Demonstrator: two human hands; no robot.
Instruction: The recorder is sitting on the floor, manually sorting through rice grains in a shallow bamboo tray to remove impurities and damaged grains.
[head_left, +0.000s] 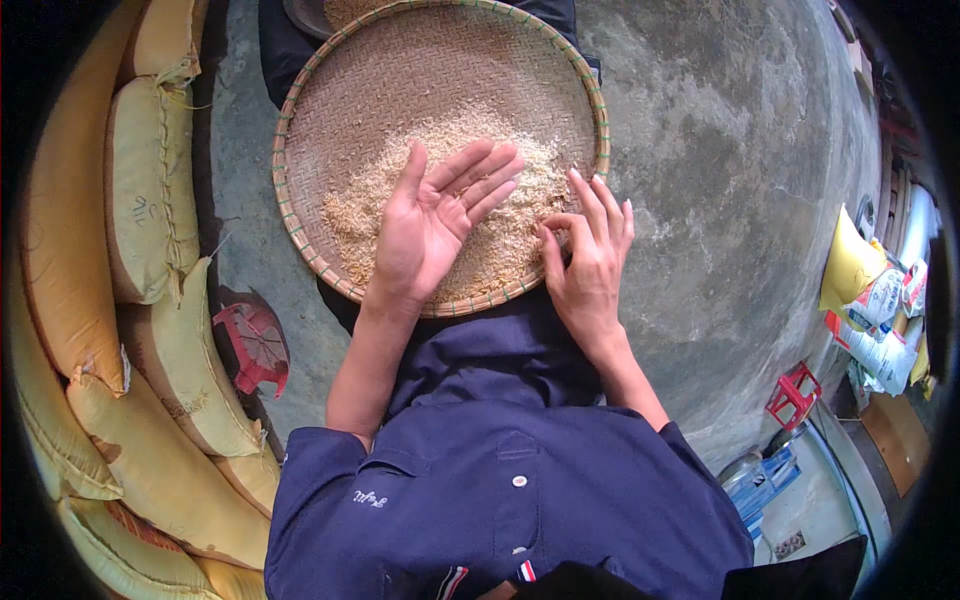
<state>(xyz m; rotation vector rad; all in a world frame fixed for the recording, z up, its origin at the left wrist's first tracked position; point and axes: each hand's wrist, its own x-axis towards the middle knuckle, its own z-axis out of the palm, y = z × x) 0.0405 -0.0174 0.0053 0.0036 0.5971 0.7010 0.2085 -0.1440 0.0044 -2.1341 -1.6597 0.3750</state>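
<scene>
A round woven winnowing basket [420,70] lies across my lap, its rim bound with green and tan strips. Pale and golden grains [370,190] are heaped over its near half, with paler ones toward the middle. My left hand [435,220] is held palm up above the heap, fingers stretched out, and a few grains seem to lie on the palm and fingers. At the basket's right rim, my right hand [592,265] has thumb and index finger pinched together while its other fingers extend. Whatever is in that pinch is too small to make out.
Stuffed yellow and orange sacks [150,200] are stacked along the left. A red plastic stool [252,345] stands beside them, and another red stool [793,395] is at right. Bags and packages [885,300] lie along the right wall. A dark container [308,15] shows beyond the basket.
</scene>
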